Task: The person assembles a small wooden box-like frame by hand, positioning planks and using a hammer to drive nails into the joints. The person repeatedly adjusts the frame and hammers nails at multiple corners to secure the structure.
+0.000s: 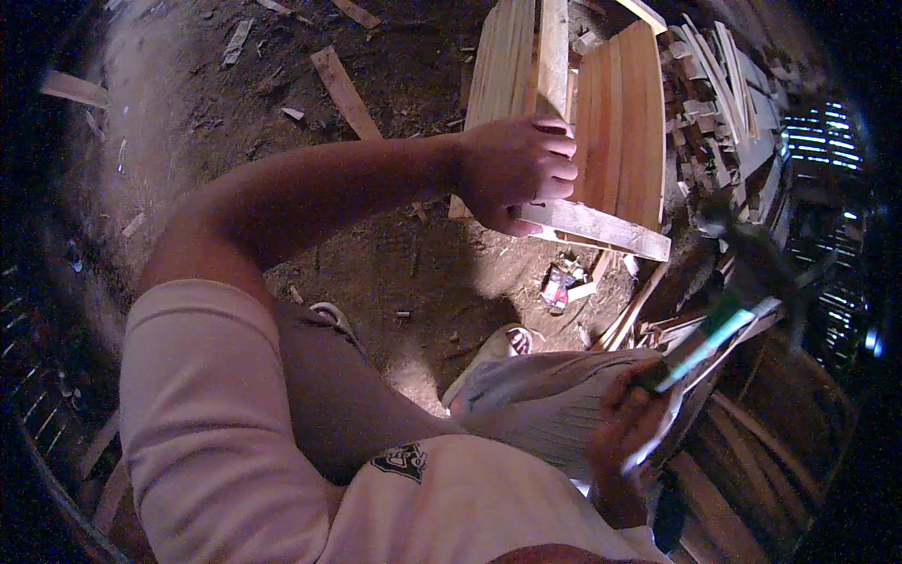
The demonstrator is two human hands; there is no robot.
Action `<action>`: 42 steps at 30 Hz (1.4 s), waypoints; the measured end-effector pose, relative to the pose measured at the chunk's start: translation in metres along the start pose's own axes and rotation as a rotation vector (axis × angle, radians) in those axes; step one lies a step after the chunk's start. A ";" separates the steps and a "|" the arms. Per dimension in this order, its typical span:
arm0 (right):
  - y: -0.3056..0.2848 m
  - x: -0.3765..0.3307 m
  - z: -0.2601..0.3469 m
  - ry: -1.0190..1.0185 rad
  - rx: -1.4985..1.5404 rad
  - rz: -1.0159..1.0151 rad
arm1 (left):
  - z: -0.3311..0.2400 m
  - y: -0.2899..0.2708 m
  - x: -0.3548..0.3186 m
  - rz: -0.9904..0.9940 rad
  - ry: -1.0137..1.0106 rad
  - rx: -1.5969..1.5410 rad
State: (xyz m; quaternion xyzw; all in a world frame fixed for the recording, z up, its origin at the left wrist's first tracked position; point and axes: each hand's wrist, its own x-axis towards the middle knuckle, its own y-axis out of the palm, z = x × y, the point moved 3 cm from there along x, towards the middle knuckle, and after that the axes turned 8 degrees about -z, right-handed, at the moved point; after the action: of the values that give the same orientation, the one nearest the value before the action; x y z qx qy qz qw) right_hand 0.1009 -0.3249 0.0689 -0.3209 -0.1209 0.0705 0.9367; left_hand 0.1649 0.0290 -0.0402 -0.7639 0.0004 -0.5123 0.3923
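Observation:
My left hand is closed over the corner of a slatted wooden crate, its fingers wrapped on the frame and its thumb on the near end batten. A small dark nail shows at that batten between thumb and fingers. Off to the right, my right hand grips a hammer by its dark and green handle. The hammer is tilted up and away from the crate, its head smeared by motion. The crate lies with slats on both sides and a gap along the middle.
Under the crate's near end lies a small red and white packet on the dirt floor. A stack of cut wood stands at the far right, with long planks nearer. A loose board and scattered offcuts lie far left of the crate.

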 end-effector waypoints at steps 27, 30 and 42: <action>-0.015 0.010 -0.021 0.064 -0.077 0.051 | -0.004 0.001 0.003 0.055 -0.008 0.054; 0.003 0.015 -0.016 -0.136 -0.416 0.268 | 0.000 0.001 0.001 0.075 -0.022 0.041; 0.003 -0.003 -0.007 -0.192 -0.539 0.393 | -0.001 0.001 0.002 -0.030 0.006 0.050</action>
State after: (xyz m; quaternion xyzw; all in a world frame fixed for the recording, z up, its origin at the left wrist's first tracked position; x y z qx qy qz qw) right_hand 0.0998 -0.3269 0.0612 -0.5659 -0.1586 0.2447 0.7712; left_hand 0.1652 0.0267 -0.0386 -0.7523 -0.0226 -0.5204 0.4033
